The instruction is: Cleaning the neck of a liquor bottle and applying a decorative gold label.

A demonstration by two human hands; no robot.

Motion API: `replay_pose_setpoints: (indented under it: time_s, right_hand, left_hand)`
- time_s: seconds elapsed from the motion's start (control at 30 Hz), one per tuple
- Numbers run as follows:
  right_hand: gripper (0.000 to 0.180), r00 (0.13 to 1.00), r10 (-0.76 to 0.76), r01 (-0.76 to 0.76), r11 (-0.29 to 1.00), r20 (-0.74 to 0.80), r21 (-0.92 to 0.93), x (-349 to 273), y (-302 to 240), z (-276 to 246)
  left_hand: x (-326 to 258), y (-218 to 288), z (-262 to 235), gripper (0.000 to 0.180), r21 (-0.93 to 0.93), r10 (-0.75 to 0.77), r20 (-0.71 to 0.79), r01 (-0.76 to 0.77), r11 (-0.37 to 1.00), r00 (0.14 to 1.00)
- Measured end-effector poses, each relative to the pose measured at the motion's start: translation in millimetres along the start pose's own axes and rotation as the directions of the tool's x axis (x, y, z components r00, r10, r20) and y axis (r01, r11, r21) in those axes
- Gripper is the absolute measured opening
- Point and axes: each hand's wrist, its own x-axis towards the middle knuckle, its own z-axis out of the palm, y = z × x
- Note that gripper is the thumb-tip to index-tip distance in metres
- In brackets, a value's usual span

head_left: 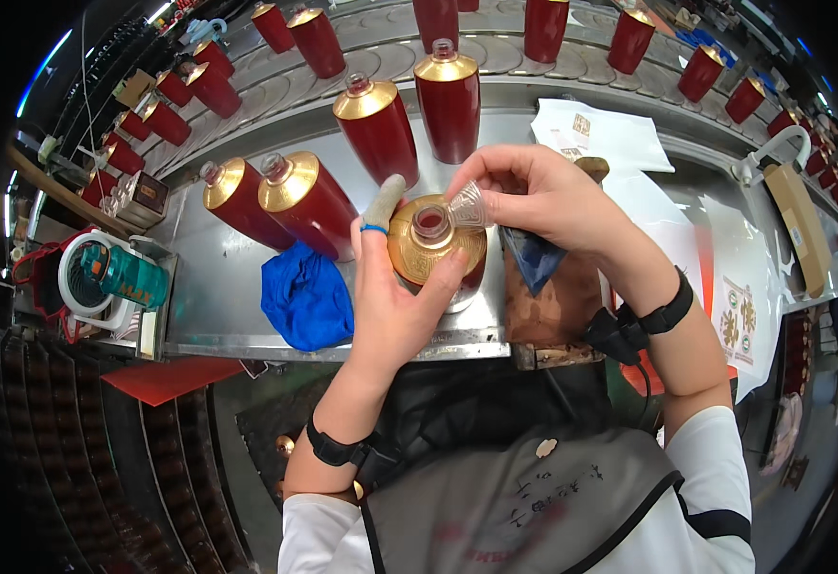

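Observation:
A red bottle with a gold shoulder and an open clear neck stands in front of me at the bench's near edge. My left hand is wrapped around its shoulder, thumb on the gold part; one finger wears a pale finger cot and a blue band. Between thumb and fingers, my right hand pinches a small clear flared piece with a raised pattern, tilted right beside the bottle's neck. I cannot tell whether the piece touches the neck. Beyond my hands stand two more red bottles, with another pair to the left.
A crumpled blue cloth lies left of my left hand. Under my right forearm are a brown cloth-like pad and white printed sheets. A conveyor carrying several red bottles curves behind. A teal-and-white fan stands far left.

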Motion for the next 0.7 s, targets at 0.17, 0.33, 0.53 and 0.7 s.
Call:
replay_pose_setpoints:
  time_s: [0.17, 0.33, 0.53, 0.7]
  right_hand:
    - [0.019, 0.995, -0.104, 0.103, 0.958, 0.009, -0.269, -10, -11, 2]
    - [0.017, 0.972, -0.200, 0.142, 0.919, -0.122, -0.369, -14, -21, 16]
    - [0.020, 0.968, -0.130, 0.048, 0.935, -0.213, -0.351, -11, -30, 27]
    - [0.019, 0.982, -0.023, -0.040, 0.946, -0.188, -0.322, -3, -28, 22]
  left_hand:
    - [-5, -1, -6, 0.083, 0.170, 0.108, 0.022, -0.110, 0.979, 0.994]
    - [-7, -7, 2, 0.078, -0.097, 0.017, -0.035, -0.020, 0.995, 0.999]
    - [-11, -8, 8, 0.071, -0.317, -0.028, -0.063, 0.006, 0.948, 0.998]
    - [-5, -7, -2, 0.073, -0.254, -0.014, -0.013, 0.011, 0.967, 1.000]
